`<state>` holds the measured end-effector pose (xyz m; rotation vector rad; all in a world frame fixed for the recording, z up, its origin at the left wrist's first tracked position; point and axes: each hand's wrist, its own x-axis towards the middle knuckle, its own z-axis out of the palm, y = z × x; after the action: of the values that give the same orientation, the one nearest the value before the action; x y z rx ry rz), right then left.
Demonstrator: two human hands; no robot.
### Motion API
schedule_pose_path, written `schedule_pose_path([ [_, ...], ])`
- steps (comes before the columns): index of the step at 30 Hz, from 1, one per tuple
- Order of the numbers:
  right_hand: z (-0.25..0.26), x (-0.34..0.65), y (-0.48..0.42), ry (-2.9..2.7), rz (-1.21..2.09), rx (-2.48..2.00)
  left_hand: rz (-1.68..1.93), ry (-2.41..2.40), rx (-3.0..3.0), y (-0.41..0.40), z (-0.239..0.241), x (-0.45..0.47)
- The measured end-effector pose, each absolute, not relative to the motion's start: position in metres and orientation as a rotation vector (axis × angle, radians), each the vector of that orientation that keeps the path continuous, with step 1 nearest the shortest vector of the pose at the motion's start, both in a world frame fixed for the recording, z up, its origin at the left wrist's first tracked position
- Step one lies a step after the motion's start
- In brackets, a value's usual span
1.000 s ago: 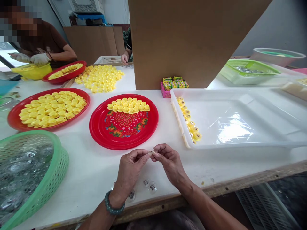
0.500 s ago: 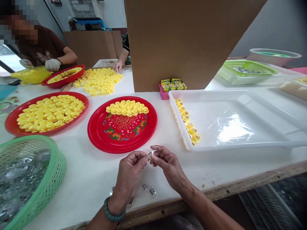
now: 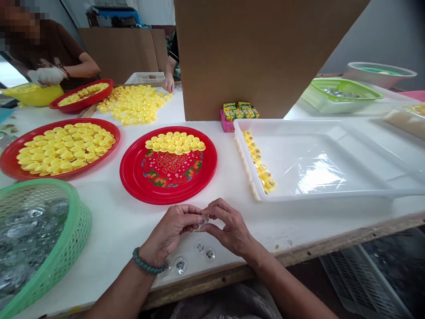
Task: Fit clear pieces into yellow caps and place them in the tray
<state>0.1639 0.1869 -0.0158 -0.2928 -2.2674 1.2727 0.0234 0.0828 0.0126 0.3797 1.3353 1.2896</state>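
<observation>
Both hands meet above the table's near side. My left hand (image 3: 181, 223), with a beaded bracelet at the wrist, pinches a small clear plastic disc (image 3: 203, 219) between thumb and fingers. Curled around the disc's other side, my right hand (image 3: 229, 226) grips it too; the fingers partly hide it. Below them several clear round discs with a small dark picture, one a printed disc (image 3: 210, 254), lie on the white table (image 3: 232, 266). Beyond the hands is a red plate (image 3: 133, 186) with yellow round caps (image 3: 175, 142) along its far side.
A white tray (image 3: 299, 197) holds yellow pieces along its left side. At left are a green basket (image 3: 81, 226) of clear discs and another red plate (image 3: 43, 175) of yellow caps. A cardboard panel (image 3: 245, 57) stands behind. Two co-workers sit across, one with gloved hands (image 3: 49, 76).
My right fingers have shifted their hold and now wrap over the disc. My left forearm has swung outward, uncovering discs on the table. The view has tilted slightly down.
</observation>
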Motion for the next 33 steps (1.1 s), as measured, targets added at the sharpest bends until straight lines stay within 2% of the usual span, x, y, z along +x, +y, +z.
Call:
schedule_pose_path([
  [6,-0.015,0.165,0.185,-2.335,1.251,-0.174,1.362,1.408,0.373,0.084,0.016,0.022],
  [14,-0.018,0.160,0.183,-2.191,1.205,-0.375,1.371,1.424,0.376,0.091,0.012,0.027],
  [20,-0.016,0.161,0.187,-1.887,1.731,-0.552,1.430,1.410,0.380,0.095,0.013,0.033],
  [23,-0.016,0.162,0.189,-1.725,1.867,-0.545,1.507,1.387,0.473,0.096,0.018,0.035],
  [25,-0.015,0.162,0.190,-1.758,1.814,-0.518,1.556,1.402,0.527,0.097,0.022,0.037],
  [30,-0.013,0.162,0.187,-2.016,1.325,-0.429,1.596,1.491,0.572,0.101,0.025,0.035],
  [33,-0.016,0.160,0.186,-2.072,1.144,-0.427,1.565,1.470,0.599,0.104,0.025,0.031],
])
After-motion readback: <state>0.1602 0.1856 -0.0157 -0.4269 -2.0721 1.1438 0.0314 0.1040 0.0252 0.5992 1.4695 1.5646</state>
